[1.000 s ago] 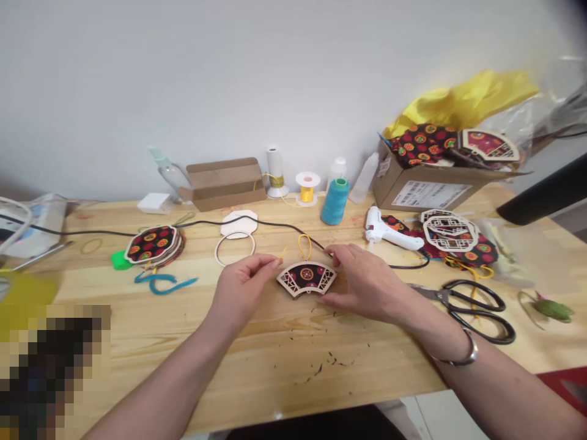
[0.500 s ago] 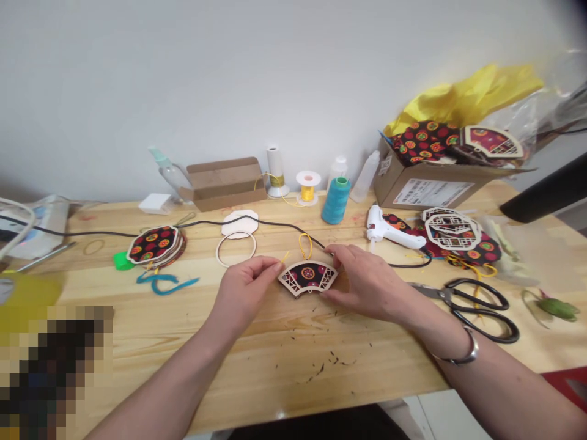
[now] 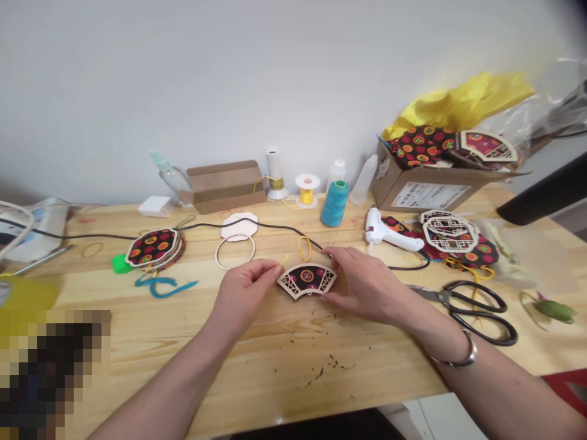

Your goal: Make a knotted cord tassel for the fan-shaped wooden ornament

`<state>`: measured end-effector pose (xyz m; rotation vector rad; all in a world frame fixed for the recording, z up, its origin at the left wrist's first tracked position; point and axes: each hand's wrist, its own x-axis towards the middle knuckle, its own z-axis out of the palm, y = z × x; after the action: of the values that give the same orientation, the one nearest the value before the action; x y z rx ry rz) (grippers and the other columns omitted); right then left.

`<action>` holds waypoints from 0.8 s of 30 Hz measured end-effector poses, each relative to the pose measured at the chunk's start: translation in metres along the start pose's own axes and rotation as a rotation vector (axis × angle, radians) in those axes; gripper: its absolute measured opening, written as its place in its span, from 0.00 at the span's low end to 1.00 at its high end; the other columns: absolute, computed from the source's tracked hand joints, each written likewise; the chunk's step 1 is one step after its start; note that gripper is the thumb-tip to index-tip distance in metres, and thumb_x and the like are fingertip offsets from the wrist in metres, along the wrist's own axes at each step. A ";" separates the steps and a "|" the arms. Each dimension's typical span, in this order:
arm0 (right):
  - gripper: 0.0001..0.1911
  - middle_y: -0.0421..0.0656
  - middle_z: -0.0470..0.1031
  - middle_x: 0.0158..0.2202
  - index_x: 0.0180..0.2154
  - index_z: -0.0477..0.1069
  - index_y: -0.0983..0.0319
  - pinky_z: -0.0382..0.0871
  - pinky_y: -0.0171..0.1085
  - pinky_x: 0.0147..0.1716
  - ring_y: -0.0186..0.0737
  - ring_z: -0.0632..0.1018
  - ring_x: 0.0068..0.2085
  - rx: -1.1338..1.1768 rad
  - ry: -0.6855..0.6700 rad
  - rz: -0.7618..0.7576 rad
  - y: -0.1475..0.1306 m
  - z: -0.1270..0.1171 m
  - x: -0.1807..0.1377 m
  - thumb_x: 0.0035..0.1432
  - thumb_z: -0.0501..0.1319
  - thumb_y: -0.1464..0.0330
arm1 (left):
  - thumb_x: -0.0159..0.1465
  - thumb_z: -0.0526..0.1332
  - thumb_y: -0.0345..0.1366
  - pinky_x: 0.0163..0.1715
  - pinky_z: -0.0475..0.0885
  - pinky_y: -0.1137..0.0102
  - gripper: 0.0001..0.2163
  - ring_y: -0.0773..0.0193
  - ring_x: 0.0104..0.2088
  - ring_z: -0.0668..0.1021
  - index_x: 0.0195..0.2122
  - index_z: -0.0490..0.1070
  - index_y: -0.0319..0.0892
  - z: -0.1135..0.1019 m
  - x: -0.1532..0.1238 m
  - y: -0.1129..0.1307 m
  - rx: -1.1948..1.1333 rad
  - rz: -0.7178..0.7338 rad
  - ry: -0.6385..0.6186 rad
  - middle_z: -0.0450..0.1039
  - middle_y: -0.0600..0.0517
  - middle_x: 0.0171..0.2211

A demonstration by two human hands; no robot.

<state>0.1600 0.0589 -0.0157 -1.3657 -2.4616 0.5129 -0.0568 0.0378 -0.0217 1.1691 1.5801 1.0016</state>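
A small fan-shaped pendant point(image 3: 307, 277) has a pale wooden lattice frame over dark flowered fabric. From its top edge rises a loop of yellow cord point(image 3: 304, 247). My left hand point(image 3: 245, 293) pinches at the pendant's upper left corner, and a short yellow cord end point(image 3: 285, 260) shows by its fingertips. Whether that cord is also in the pinch is hidden. On the opposite side, my right hand point(image 3: 362, 284) grips the right edge between thumb and fingers. Dark scraps point(image 3: 321, 370) lie on the wooden table point(image 3: 220, 385) below.
Large black-handled scissors point(image 3: 477, 308) lie beside my right forearm. A white glue gun point(image 3: 389, 232), a teal thread cone point(image 3: 334, 203) and a yellow cord spool point(image 3: 307, 189) stand or lie beyond. Stacked fabric pieces point(image 3: 153, 247) are left; a cardboard box point(image 3: 422, 188) is back right.
The whole view has shifted very slightly. Both hands keep the same hold on the pendant, with no clear movement of it.
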 end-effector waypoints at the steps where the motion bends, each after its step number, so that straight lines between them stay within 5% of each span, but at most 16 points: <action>1: 0.32 0.50 0.72 0.47 0.54 0.59 0.62 0.66 0.44 0.44 0.48 0.73 0.46 0.006 0.007 -0.001 0.001 0.000 0.000 0.48 0.64 0.60 | 0.52 0.66 0.41 0.36 0.68 0.70 0.08 0.59 0.32 0.77 0.29 0.79 0.43 0.000 0.000 0.001 0.008 0.003 0.000 0.80 0.51 0.29; 18: 0.22 0.46 0.71 0.42 0.49 0.63 0.61 0.67 0.39 0.41 0.42 0.72 0.43 0.222 0.024 -0.097 0.002 0.001 0.002 0.52 0.63 0.71 | 0.52 0.65 0.37 0.31 0.70 0.70 0.05 0.60 0.29 0.77 0.27 0.80 0.44 0.003 -0.006 0.003 0.102 0.127 -0.036 0.80 0.51 0.27; 24: 0.22 0.43 0.70 0.39 0.48 0.65 0.60 0.66 0.37 0.38 0.39 0.73 0.39 0.247 0.005 -0.063 0.005 0.005 0.004 0.50 0.64 0.72 | 0.55 0.63 0.35 0.36 0.71 0.70 0.05 0.60 0.33 0.78 0.26 0.78 0.44 0.003 -0.004 -0.002 0.197 0.308 -0.064 0.79 0.51 0.31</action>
<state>0.1598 0.0644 -0.0217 -1.1864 -2.3360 0.7682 -0.0537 0.0339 -0.0240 1.6018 1.5018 1.0071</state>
